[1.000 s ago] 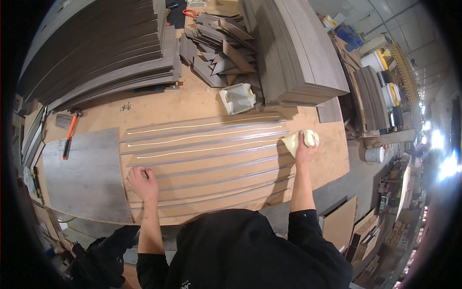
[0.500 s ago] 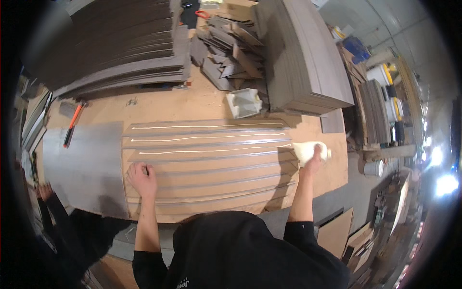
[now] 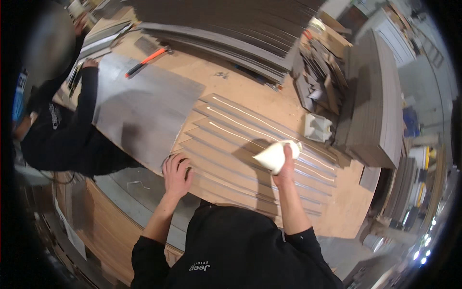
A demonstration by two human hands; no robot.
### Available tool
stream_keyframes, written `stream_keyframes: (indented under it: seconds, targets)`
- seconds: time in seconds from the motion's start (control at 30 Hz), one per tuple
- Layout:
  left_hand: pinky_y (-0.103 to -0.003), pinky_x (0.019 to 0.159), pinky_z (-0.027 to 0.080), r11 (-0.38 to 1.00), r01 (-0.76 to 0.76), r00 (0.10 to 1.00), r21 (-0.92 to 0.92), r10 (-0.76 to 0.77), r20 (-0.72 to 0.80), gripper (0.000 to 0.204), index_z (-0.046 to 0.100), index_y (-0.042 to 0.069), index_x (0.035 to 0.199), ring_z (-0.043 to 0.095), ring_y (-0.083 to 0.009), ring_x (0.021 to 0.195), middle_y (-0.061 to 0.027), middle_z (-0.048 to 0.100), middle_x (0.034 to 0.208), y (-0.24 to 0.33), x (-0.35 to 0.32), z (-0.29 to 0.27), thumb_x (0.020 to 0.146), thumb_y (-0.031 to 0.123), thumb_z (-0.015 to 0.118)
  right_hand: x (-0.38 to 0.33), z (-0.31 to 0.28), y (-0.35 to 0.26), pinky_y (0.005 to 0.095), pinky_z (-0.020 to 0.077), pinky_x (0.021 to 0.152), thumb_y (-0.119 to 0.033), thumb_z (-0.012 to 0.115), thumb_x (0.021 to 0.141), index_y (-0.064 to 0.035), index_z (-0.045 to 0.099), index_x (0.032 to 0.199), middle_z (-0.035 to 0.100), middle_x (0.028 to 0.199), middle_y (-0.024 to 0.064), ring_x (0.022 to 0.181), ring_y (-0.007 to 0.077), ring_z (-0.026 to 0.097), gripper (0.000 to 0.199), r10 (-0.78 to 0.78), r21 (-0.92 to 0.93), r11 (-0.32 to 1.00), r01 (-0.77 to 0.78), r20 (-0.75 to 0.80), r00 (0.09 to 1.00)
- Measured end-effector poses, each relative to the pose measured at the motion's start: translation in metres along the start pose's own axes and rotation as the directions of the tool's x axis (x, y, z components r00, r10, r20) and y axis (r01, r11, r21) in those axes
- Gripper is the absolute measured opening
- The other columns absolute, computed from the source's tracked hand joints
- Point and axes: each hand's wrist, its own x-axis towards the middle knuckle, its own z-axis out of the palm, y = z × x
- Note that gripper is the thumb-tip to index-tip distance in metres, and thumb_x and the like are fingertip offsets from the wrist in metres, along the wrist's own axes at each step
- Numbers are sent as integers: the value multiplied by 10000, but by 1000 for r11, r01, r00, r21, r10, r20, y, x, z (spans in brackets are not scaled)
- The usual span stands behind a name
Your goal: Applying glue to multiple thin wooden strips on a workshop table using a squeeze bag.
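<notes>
My right hand (image 3: 287, 171) is wrapped round a cream-white squeeze bottle (image 3: 271, 157), held tilted over the middle of a row of long strips. Its narrow end points left and down. The strips (image 3: 219, 168) lie side by side on the wooden table (image 3: 346, 212), with pointed ends and grey edges. Thin white glue lines (image 3: 250, 115) run along the farthest ones, and the bottle partly covers the third line. My left hand (image 3: 177, 176) holds nothing; its fingers are apart and rest at the near left ends of the strips, beside a grey sheet (image 3: 149, 108).
An orange-and-black hammer (image 3: 147, 62) lies beyond the grey sheet. Stacked dark boards (image 3: 231, 24), a heap of offcuts (image 3: 327, 79), a white plastic container (image 3: 317, 127) and a tall board stack (image 3: 368, 96) line the far side. A co-worker (image 3: 62, 120) stands at the left.
The view has swung toward the left, bringing the co-worker into fuller sight. My right hand has carried the bottle from the strips' right end to their middle. My left hand stays near their left ends.
</notes>
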Motion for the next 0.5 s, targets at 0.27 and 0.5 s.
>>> stream_keyframes:
  seconds: [0.27, 0.5]
  targets:
    - [-514, 1110, 348, 998, 36, 993, -55, -42, -109, 376, 655, 136, 1128, 499, -303, 1245, -71, 573, 1262, -7, -5, 1, 758, 169, 706, 12, 140, 46, 343, 520, 825, -271, 750, 883, 24, 693, 1057, 725, 978, 111, 890, 197, 670, 347, -248, -559, 752, 349, 250, 936]
    - [-497, 1097, 367, 995, 39, 990, -93, -51, -132, 385, 664, 138, 1119, 512, -299, 1239, -66, 587, 1257, -9, -5, 0, 735, 159, 699, 8, 187, 58, 329, 531, 809, -266, 782, 863, 2, 737, 971, 744, 935, 86, 846, 183, 691, 292, -243, -641, 635, 432, 365, 899]
